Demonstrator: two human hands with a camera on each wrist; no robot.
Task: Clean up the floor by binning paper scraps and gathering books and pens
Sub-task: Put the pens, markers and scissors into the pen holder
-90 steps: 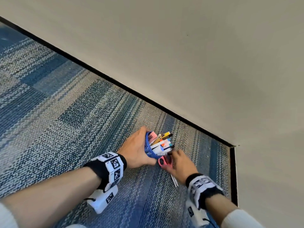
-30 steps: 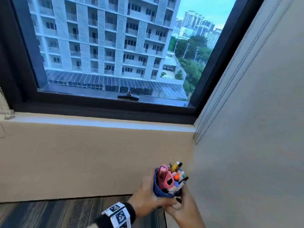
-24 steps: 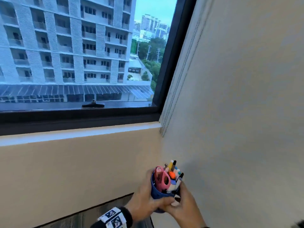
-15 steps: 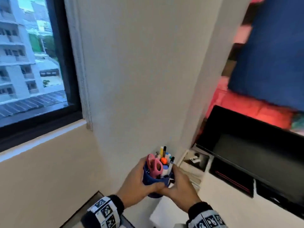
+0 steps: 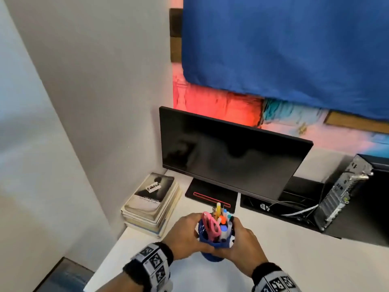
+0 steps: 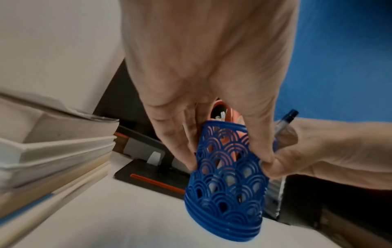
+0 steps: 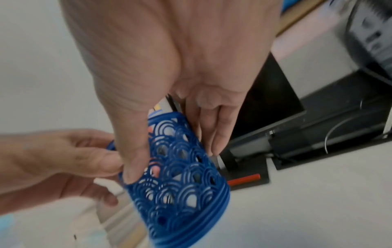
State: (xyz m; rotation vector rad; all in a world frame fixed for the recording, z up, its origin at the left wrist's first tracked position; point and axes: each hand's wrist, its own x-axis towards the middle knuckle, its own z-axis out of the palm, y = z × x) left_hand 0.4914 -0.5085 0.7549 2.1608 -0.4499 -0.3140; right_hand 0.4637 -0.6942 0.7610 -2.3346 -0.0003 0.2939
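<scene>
Up from the carpet, the blue pen holder now hangs over the white table, near stacked books and a monitor. Left wrist view: the left hand curls thumb and fingers round its lattice wall. Right wrist view: the right hand clasps the opposite side likewise. Light, stiff openwork, top-heavy with pens and pink scissors; best held low, upright.
</scene>
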